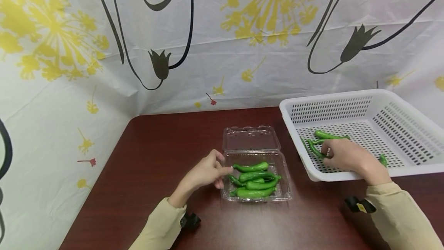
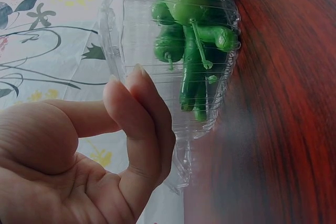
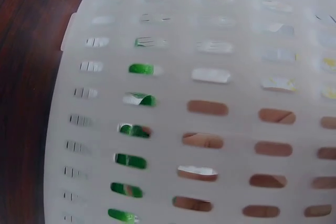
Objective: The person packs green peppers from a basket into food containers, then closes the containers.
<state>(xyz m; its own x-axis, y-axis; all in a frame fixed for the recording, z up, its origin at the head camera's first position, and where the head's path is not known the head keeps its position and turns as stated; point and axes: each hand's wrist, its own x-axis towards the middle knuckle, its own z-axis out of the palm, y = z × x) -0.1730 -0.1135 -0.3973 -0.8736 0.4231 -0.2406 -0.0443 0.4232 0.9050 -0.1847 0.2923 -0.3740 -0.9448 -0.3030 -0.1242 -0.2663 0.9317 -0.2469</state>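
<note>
My left hand (image 1: 207, 171) is at the left side of an open clear plastic clamshell box (image 1: 286, 180), its fingers loosely bent and one fingertip over the rim. Whether it touches the box I cannot tell. Several green chili peppers (image 1: 256, 193) lie crosswise in the box; through its wall their stems (image 2: 202, 51) show in the left wrist view. My right hand (image 1: 350, 156) reaches into a white slotted basket (image 1: 412, 171) and pinches one end of a curved green pepper (image 1: 315, 149). In the right wrist view the basket wall (image 3: 173, 87) partly hides that hand.
Other green peppers (image 1: 327, 135) lie in the basket, one (image 1: 383, 160) right of my right wrist. The box's lid (image 1: 251, 139) lies folded back. A dark red wooden table (image 1: 166, 142) carries both, with a patterned white sheet (image 1: 211, 68) hanging behind.
</note>
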